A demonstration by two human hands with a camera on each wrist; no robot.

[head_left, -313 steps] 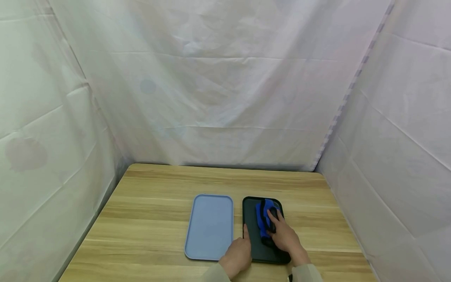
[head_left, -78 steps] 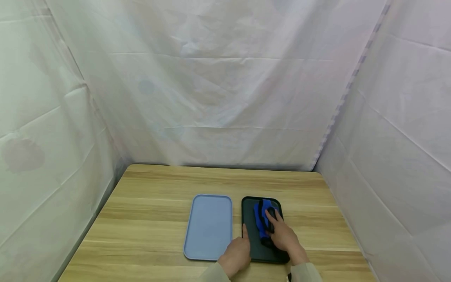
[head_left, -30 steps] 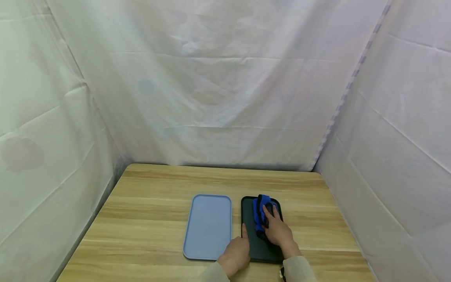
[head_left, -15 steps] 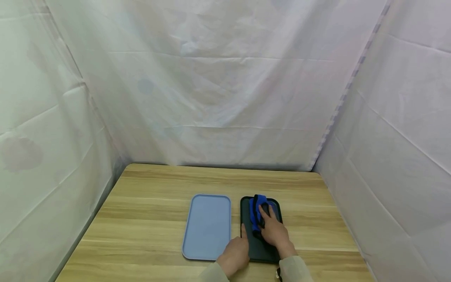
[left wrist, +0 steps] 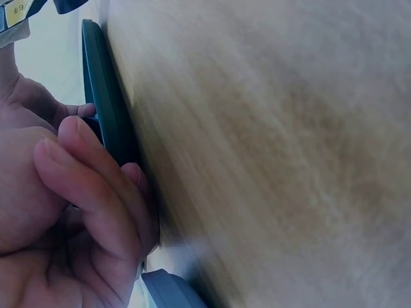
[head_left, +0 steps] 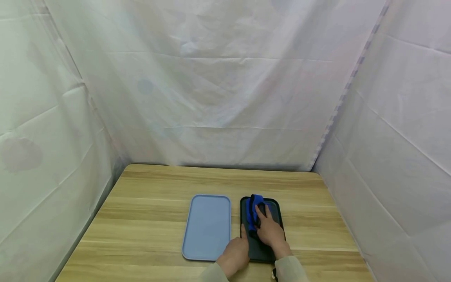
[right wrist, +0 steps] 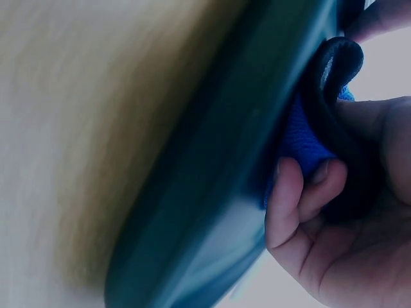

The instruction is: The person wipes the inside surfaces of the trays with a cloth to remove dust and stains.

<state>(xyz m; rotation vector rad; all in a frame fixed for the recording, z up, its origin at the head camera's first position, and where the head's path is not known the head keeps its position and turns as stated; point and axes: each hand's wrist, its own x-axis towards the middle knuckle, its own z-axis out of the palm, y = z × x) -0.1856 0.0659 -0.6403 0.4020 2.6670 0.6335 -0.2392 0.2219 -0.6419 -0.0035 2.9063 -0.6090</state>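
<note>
A dark green tray (head_left: 262, 250) lies on the wooden table, its long sides running away from me. On its far left part sits a bunched blue cloth with black edging (head_left: 250, 213), which my right hand (head_left: 271, 231) grips from above. In the right wrist view, curled fingertips (right wrist: 286, 192) hold the cloth (right wrist: 305, 138) against the tray (right wrist: 192, 186). My left hand (head_left: 235, 252) rests at the tray's left side, its index finger stretched along the rim. The left wrist view shows its other fingers (left wrist: 96, 186) loosely bent beside the tray (left wrist: 106, 96), holding nothing.
Left of the green tray lies a light blue tray (head_left: 208, 227), a narrow strip of table between them. The wooden table (head_left: 148, 219) extends to both sides. White curtains (head_left: 225, 98) hang behind and at the left and right.
My right hand has slid the cloth first toward the tray's far end, then leftward across it. My left hand has stayed at the tray's left rim.
</note>
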